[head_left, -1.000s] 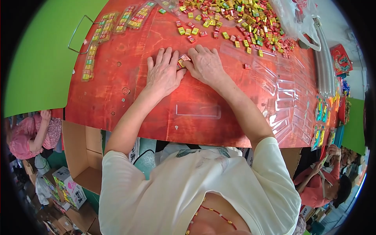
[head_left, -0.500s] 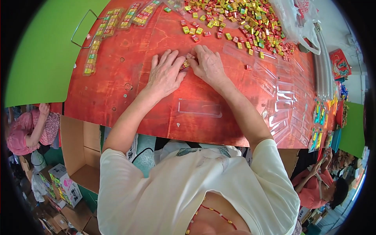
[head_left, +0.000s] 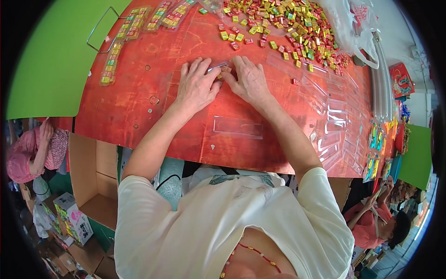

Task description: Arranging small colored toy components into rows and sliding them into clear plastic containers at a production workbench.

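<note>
At the middle of the red table, my left hand (head_left: 197,86) and my right hand (head_left: 250,81) meet over a clear plastic tray (head_left: 217,66) with a few small boxes (head_left: 226,69), red and yellow. The fingers of both hands curl in around it and cover most of it. My left thumb and right thumb point toward each other at its near side. How many boxes lie under the fingers cannot be seen. Just below my hands, an unfilled clear tray (head_left: 238,128) lies flat on the table.
A heap of small red, yellow and green boxes (head_left: 297,28) spreads at the far right. Filled trays (head_left: 110,63) lie at the far left by a metal handle (head_left: 88,35). Clear trays (head_left: 337,116) overlap on the right. An open carton (head_left: 95,179) stands below the table's left edge.
Both hands stay close together on the tray, with small finger shifts. A clear tray edge now shows between them where small boxes showed before. The whole view has shifted slightly.
</note>
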A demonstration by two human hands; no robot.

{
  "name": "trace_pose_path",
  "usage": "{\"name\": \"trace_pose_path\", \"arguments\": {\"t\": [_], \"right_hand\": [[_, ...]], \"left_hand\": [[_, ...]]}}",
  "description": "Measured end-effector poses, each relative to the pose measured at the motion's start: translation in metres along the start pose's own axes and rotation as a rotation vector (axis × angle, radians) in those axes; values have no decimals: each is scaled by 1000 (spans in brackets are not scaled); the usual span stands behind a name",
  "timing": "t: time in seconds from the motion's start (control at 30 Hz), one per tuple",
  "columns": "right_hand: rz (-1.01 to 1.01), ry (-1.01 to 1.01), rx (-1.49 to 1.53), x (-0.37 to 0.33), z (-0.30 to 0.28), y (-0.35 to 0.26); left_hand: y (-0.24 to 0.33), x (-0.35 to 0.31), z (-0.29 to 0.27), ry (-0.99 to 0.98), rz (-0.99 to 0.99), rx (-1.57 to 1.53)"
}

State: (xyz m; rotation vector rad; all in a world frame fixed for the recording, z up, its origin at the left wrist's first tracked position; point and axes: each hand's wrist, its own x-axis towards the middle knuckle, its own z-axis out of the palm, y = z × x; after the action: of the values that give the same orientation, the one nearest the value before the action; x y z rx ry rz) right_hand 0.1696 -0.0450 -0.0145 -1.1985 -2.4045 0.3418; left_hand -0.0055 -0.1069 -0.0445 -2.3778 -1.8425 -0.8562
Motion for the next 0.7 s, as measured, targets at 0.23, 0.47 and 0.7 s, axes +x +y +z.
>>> {"name": "trace_pose_path", "arguments": {"t": [0.23, 0.47, 0.7], "right_hand": [[15, 8, -45, 5, 12, 2], [-47, 18, -34, 14, 8, 5], [-83, 37, -40, -20, -20, 19]], "left_hand": [[2, 7, -4, 4, -24, -39], [5, 11, -22, -71, -87, 23], [-9, 10, -19, -52, -34, 149]]}}
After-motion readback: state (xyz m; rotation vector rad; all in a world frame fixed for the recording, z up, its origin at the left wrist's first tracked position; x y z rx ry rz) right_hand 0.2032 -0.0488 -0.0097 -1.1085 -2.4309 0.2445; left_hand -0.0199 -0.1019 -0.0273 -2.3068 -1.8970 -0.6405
